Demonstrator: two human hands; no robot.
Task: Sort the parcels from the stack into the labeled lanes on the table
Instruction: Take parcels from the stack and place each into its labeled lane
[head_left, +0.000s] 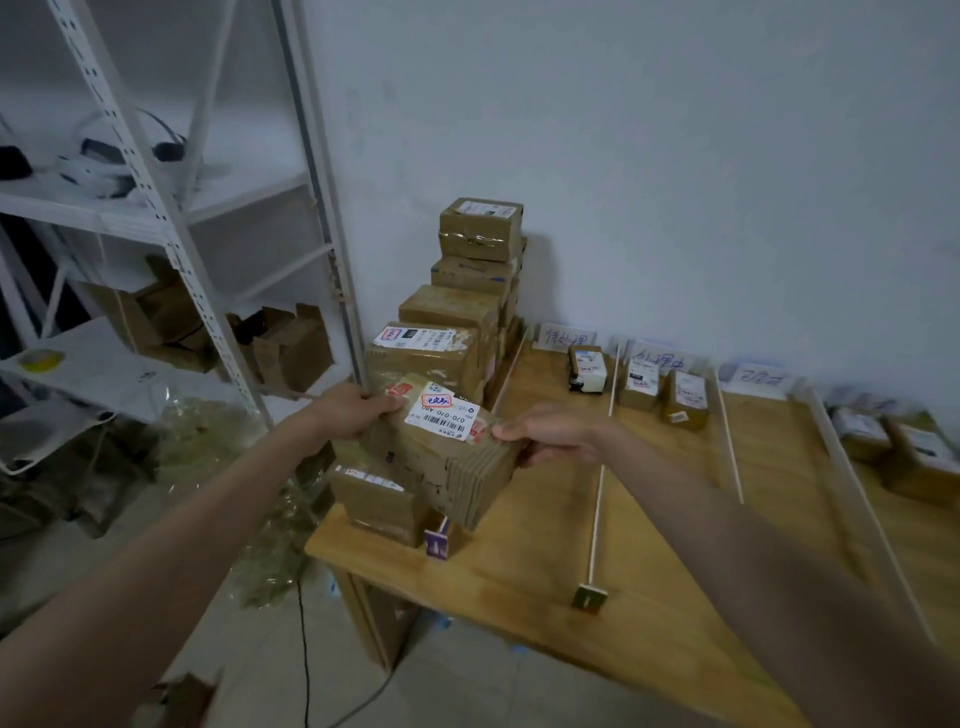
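Observation:
A brown cardboard parcel (441, 457) with a white label marked in red is held tilted above the table's left end. My left hand (353, 410) grips its far left edge and my right hand (545, 434) grips its right edge. Behind it a stack of parcels (467, 312) rises against the wall. The wooden table (519, 582) is split into lanes by thin white rods (600, 478). Paper lane labels (566, 336) stand along the wall. One small parcel (587, 369) sits in the first lane, two parcels (685, 400) in the second.
A white metal shelving unit (156, 208) with boxes and a tape roll stands at left. Crumpled clear plastic (218, 441) lies on the floor beside the table. More parcels (893, 447) sit in the far right lane. A black cable (306, 665) runs across the floor.

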